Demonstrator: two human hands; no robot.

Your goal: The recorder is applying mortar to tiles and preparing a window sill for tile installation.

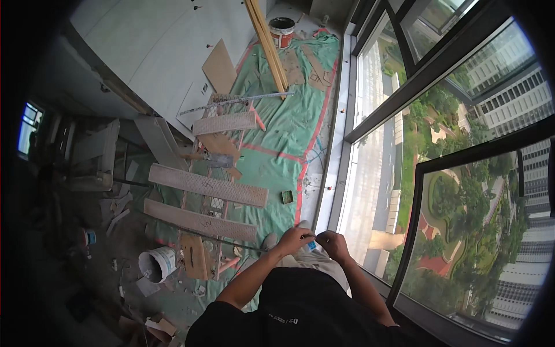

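blue scrap (312, 246) shows between the curled hands (296, 240), whatever they hold too small to tell.

Underfoot: we find green sheeting (283, 124), its right edge lined with red tape (301, 185); grey floor (130, 240) left.
Left side: we note a pale far wall (144, 40) and a small bright window (30, 128).
Right side: we see dark-framed windows (416, 88) facing trees (439, 110) and towers (523, 107).
Light: daylight reaches us from the right.

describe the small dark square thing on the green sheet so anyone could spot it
Find the green sheet beside the windows. Just inside its red edge strip, beyond the left hand, sits the small square thing. It is dark and compact, unlike the long pale planks.
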